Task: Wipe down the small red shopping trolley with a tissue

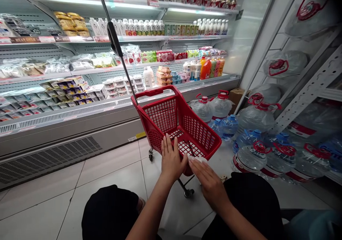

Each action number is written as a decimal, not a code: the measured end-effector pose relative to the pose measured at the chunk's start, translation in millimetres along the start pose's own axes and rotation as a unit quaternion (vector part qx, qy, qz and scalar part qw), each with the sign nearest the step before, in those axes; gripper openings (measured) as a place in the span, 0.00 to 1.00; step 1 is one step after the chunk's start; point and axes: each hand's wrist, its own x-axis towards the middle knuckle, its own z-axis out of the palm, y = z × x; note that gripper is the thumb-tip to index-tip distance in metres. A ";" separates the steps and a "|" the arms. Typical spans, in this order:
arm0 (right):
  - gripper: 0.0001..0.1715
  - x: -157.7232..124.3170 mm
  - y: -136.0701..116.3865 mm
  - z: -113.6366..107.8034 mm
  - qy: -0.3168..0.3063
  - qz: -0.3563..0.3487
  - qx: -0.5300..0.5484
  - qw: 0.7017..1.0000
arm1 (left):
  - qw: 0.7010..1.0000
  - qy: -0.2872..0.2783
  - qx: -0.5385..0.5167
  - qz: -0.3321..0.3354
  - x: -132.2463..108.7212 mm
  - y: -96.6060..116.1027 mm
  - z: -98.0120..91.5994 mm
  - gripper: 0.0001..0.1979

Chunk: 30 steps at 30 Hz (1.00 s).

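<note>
A red plastic shopping cart (199, 129) with a lattice basket stands in front of me on small wheels. My left hand (171, 160) lies on the near side of its rim, fingers stretched out and a little apart, with nothing visible in it. Just to the right, my right hand (210, 179) presses a white cloth or tissue (198, 159) to the cart's near right corner. Its fingers lie together over the white piece, mostly covering it. Through the basket's lattice floor, no goods show inside. A dark pole (113, 38) rises from the cart's left handle end.
An open refrigerated shelf (107, 108) with bottles, cups and packs runs behind the cart. Large water jugs (251, 158) and blue-capped bottles (229, 126) crowd the floor at right, beside a perforated metal rack (307, 87). My knees flank the cart over a tiled floor (112, 172).
</note>
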 end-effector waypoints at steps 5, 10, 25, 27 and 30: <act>0.49 4.0 23.9 0.8 -0.006 -0.058 0.025 0.998 | 1.000 -0.009 -0.007 0.013 -0.5 -15.7 -3.7 0.38; 0.47 -1.6 96.8 -10.5 -0.004 -0.048 0.004 0.999 | 0.999 -0.026 -0.025 0.013 1.1 -23.6 -6.9 0.36; 0.43 12.7 41.3 2.9 -0.005 -0.009 -0.024 1.000 | 0.995 -0.050 0.069 0.043 -8.2 -11.0 -10.1 0.24; 0.42 12.1 26.4 1.8 -0.016 -0.028 -0.019 0.999 | 0.995 -0.054 0.048 0.074 -18.3 0.0 -7.1 0.23; 0.40 6.0 25.3 -8.3 -0.031 -0.086 -0.002 0.996 | 0.995 -0.043 0.024 0.083 -27.8 -1.9 -14.3 0.24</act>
